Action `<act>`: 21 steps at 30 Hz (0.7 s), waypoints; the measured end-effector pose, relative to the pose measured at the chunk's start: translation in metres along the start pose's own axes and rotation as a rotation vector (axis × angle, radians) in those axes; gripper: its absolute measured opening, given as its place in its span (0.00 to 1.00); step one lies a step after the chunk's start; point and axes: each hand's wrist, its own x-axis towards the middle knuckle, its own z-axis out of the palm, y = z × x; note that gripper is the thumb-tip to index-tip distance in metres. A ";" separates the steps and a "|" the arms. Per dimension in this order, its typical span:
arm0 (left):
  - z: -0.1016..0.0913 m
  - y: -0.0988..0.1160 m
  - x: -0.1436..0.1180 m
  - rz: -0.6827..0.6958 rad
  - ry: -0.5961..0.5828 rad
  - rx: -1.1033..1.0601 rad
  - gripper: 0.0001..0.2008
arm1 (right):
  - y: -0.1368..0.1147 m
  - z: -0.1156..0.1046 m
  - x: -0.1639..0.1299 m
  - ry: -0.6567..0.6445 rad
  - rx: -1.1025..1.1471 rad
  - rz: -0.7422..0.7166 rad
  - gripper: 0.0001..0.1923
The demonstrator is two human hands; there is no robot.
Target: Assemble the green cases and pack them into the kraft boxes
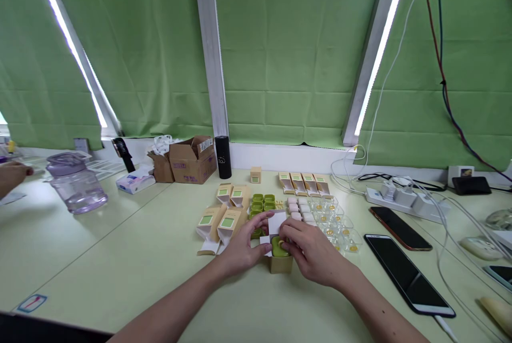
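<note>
Both bare forearms reach in from the near edge of the surface and converge at its middle. The left hand (244,247) curls palm-down, thumb and fingers pinching. The right hand (314,255) arches beside it, fingertips bent down, nearly touching.

View: head camera, single
Faces: forward and down over the table (120,279), toward the green blinds (288,49)
Range: near the hands

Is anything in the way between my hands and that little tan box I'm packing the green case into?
Nothing visible: both the left hand and right hand already touch the green case, which sits in the open small tan box.
</note>
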 end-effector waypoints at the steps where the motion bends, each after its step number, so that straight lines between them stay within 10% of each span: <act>1: 0.000 0.000 0.000 -0.001 0.002 0.005 0.35 | 0.001 0.001 0.000 0.005 0.003 0.000 0.09; 21: 0.000 -0.002 0.000 0.001 0.004 0.010 0.35 | 0.008 0.011 0.001 0.070 0.102 0.033 0.09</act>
